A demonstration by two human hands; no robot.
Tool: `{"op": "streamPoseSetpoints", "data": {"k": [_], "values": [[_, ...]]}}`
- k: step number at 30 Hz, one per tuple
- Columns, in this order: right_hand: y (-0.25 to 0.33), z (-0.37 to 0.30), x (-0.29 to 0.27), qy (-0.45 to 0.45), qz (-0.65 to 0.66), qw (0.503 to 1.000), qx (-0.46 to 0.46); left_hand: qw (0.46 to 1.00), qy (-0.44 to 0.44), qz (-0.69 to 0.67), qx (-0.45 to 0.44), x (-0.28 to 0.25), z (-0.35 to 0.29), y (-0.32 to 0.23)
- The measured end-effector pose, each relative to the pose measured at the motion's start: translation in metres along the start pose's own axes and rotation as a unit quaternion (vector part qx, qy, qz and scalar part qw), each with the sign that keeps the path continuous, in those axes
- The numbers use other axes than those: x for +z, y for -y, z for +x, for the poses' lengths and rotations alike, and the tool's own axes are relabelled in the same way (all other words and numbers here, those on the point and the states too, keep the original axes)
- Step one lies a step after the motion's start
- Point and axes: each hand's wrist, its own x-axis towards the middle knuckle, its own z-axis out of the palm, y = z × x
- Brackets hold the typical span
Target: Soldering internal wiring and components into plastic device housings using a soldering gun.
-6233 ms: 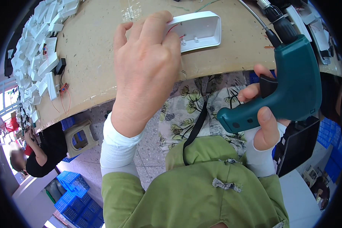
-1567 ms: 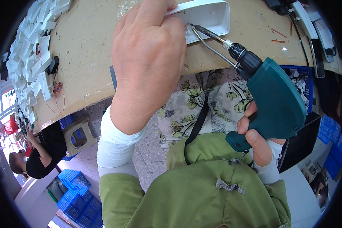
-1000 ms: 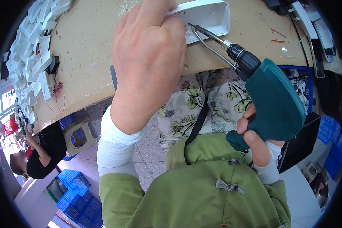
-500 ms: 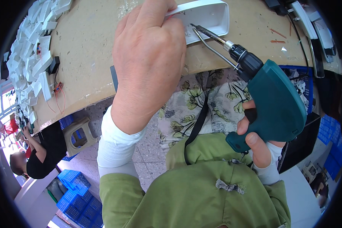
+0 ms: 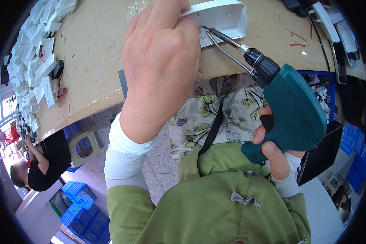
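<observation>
My left hand [image 5: 160,69] grips a white plastic housing [image 5: 227,22], an open box-like shell lying tilted at the table's front part, its near-left side covered by the fingers. In my right hand [image 5: 272,150] is a dark green soldering gun [image 5: 297,110], held by its handle with a finger at the black trigger. Its dark tip and the thin metal solder feed tube [image 5: 227,53] reach into the housing and meet near its inner wall, close to my left fingers. A bit of red wire shows there; the exact contact point is too small to make out.
A large heap of white plastic housings [image 5: 36,53] covers the table's left side, with a red wired part [image 5: 62,94] beside it. Copper-coloured sticks [image 5: 297,35] and a power strip [image 5: 325,20] lie at right. A co-worker [image 5: 42,162] sits far left, near blue crates [image 5: 83,215].
The soldering gun has shifted very slightly left, its tip now a little deeper in the housing. My left hand and the housing have barely moved.
</observation>
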Motion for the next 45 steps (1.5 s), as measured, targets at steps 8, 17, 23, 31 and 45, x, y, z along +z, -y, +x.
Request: {"op": "streamPoseSetpoints", "data": {"k": [8, 17, 23, 31, 45], "values": [[-0.001, -0.001, -0.001, 0.005, 0.000, 1.000, 0.006, 1.000, -0.011, 0.015, 0.014, -0.001, -0.001, -0.001], [0.001, -0.001, -0.002, 0.010, 0.005, 1.000, 0.000, 0.999, -0.023, 0.030, 0.032, 0.001, 0.000, -0.006], [0.002, 0.001, 0.000, 0.012, -0.005, 1.000, 0.001, 0.998, -0.030, 0.037, 0.040, 0.001, 0.000, -0.001], [-0.002, -0.008, -0.008, -0.013, 0.013, 1.000, -0.015, 0.998, -0.035, 0.039, 0.035, 0.002, -0.001, -0.004], [0.009, -0.017, -0.025, -0.081, 0.026, 0.995, -0.056, 0.997, 0.009, -0.043, 0.064, 0.002, -0.014, 0.023]]}}
